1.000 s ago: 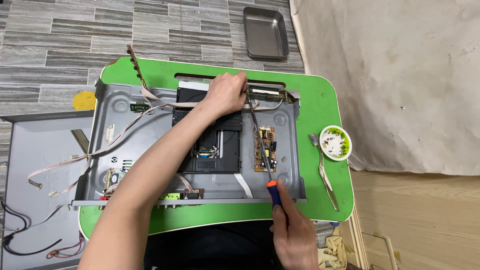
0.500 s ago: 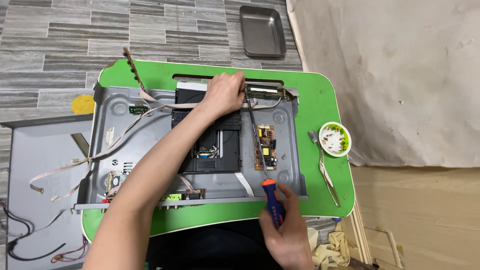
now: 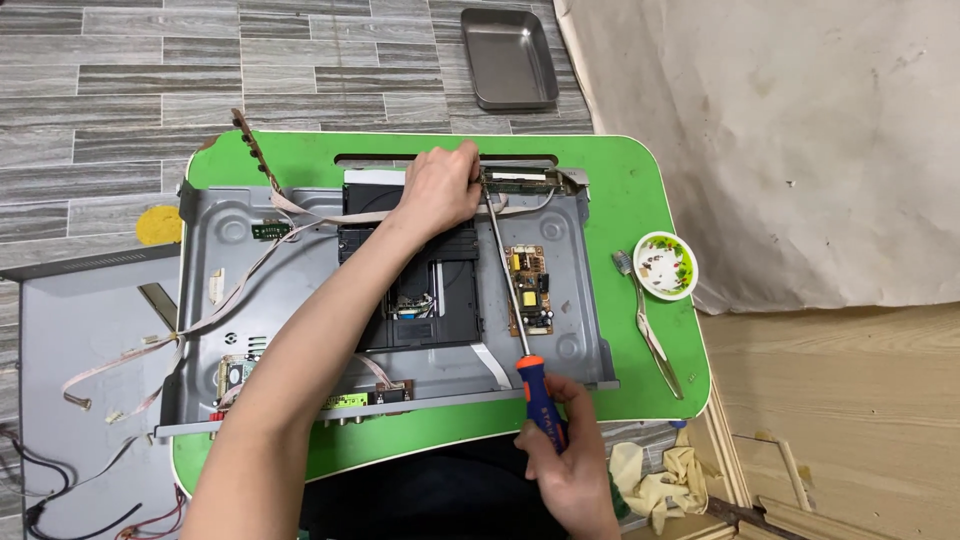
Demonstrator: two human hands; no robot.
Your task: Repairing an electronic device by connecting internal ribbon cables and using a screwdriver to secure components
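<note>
Since the earlier frame our right hand (image 3: 568, 462), gripping the screwdriver (image 3: 512, 310), brings its tip back up to the small circuit board (image 3: 520, 180) that our left hand (image 3: 435, 190) presses closed at the chassis (image 3: 300, 290) rear edge.

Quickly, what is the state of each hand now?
Left hand: fingers curled, pressing on the small circuit board at the chassis's far edge.
Right hand: closed around the screwdriver handle.
</note>
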